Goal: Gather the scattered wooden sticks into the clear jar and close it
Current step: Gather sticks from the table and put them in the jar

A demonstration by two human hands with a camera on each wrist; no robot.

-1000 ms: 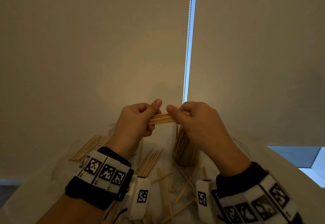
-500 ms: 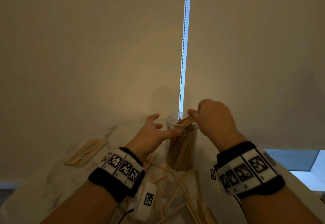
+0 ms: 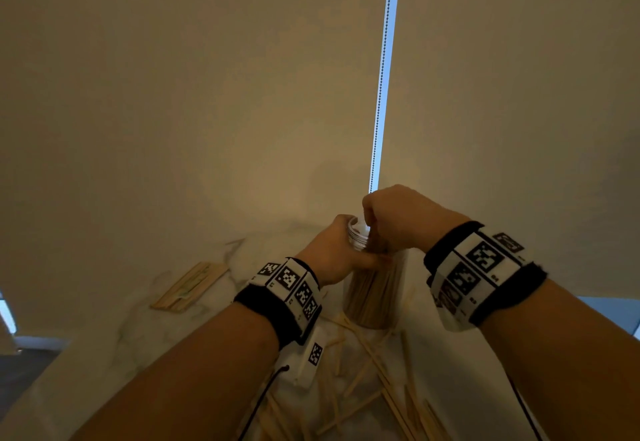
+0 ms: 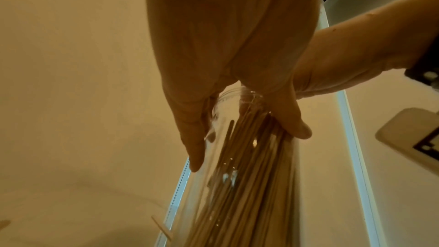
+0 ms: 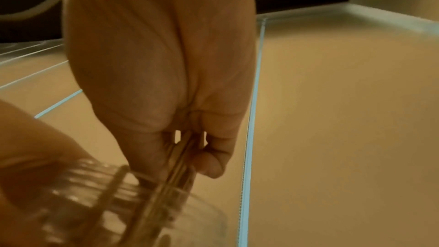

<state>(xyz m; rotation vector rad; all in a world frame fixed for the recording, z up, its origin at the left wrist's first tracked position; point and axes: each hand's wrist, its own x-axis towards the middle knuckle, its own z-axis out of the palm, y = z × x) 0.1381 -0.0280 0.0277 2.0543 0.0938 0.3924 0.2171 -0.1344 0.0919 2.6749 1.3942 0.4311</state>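
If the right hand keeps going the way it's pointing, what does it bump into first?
Probably the open mouth of the clear jar: the right hand points down at it, pinching a few sticks just above the rim. Depth is blurry, so that is a best guess.

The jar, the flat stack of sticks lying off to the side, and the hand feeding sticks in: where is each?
clear jar (image 3: 372, 296), head view, on its stick-filled glass wall.
stack of sticks (image 3: 189, 287), head view, middle of the pile.
right hand (image 3: 398, 220), head view, back of the hand.
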